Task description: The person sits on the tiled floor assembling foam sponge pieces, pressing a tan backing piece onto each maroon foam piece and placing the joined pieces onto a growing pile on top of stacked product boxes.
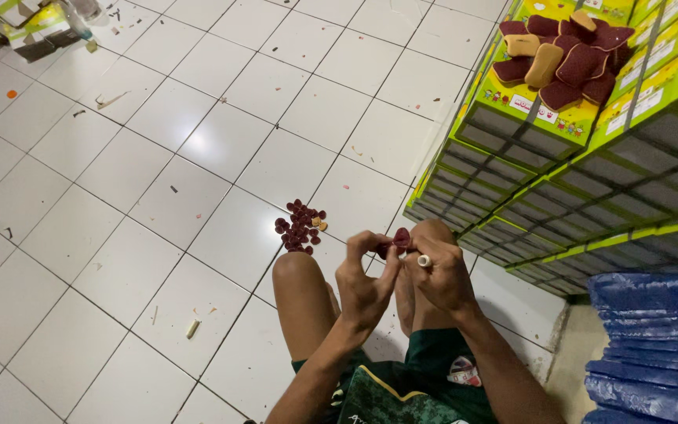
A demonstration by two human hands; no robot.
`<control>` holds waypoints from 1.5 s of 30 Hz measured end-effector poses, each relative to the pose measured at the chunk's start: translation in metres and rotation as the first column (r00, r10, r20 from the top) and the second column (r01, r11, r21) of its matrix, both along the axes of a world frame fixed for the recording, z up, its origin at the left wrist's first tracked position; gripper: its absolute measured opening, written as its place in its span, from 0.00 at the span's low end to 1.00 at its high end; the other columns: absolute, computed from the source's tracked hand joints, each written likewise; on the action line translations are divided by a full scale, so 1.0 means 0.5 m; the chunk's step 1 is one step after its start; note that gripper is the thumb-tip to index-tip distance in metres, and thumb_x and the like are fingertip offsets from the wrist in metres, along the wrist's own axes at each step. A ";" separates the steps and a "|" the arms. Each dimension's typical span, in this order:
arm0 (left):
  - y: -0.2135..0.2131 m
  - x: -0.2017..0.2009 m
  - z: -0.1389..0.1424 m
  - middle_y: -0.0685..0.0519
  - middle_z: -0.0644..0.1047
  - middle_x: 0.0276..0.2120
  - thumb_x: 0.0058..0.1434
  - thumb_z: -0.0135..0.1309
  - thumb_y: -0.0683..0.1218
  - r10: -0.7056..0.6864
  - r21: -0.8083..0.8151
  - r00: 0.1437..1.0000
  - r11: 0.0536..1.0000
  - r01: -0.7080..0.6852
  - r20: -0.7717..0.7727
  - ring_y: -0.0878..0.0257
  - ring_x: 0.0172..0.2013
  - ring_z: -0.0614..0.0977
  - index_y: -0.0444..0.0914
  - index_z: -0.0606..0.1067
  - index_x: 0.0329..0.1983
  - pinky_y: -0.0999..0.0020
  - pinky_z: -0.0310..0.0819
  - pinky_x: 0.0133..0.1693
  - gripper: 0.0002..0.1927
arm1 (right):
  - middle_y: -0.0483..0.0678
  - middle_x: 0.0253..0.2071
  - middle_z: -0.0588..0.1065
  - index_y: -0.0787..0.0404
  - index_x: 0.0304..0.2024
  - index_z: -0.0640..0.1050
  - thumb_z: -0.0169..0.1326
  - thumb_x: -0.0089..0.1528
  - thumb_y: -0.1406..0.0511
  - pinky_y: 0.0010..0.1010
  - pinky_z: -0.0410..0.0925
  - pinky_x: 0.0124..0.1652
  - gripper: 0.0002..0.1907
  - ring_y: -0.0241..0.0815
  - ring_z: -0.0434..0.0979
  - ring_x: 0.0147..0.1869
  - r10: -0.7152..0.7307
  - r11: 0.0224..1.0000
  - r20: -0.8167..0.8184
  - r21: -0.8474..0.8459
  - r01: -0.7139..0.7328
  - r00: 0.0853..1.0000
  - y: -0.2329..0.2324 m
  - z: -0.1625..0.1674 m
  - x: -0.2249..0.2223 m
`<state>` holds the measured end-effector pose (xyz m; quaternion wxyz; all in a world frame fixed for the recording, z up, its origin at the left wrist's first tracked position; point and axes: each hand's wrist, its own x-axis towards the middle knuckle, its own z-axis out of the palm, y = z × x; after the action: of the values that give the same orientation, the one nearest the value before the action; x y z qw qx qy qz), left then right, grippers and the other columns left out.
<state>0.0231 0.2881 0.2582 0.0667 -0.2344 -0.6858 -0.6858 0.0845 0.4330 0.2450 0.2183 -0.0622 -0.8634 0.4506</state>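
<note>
My left hand (pixel 365 281) and my right hand (pixel 439 275) meet in front of my raised knees, over the white tiled floor (pixel 221 141). Together they pinch a small dark red rounded piece (pixel 401 238). A thin white-tipped stick (pixel 423 261) also sits in my right hand's fingers. Just beyond my left knee a small pile of similar dark red pieces (pixel 300 226), with a couple of tan ones, lies on the floor.
Stacks of yellow-green flat boxes (pixel 582 157) rise at the right, with larger dark red and tan pads (pixel 563 55) heaped on top. Blue patterned fabric (pixel 653 345) is stacked at lower right. Boxes (pixel 25 27) stand far left; scraps dot the tiles.
</note>
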 end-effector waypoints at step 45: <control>-0.033 -0.017 -0.027 0.47 0.83 0.43 0.63 0.61 0.43 -0.260 0.226 0.836 0.960 0.168 0.483 0.65 0.44 0.84 0.29 0.77 0.53 0.71 0.80 0.47 0.17 | 0.49 0.42 0.80 0.64 0.49 0.83 0.59 0.62 0.66 0.31 0.70 0.50 0.14 0.41 0.79 0.48 -0.023 0.988 0.038 -0.153 0.028 0.999 -0.022 0.072 -0.032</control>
<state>0.0146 0.2714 0.2445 -0.1731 -0.1142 -0.5858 -0.7835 0.0685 0.4219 0.2812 0.2029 -0.0981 -0.8290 0.5118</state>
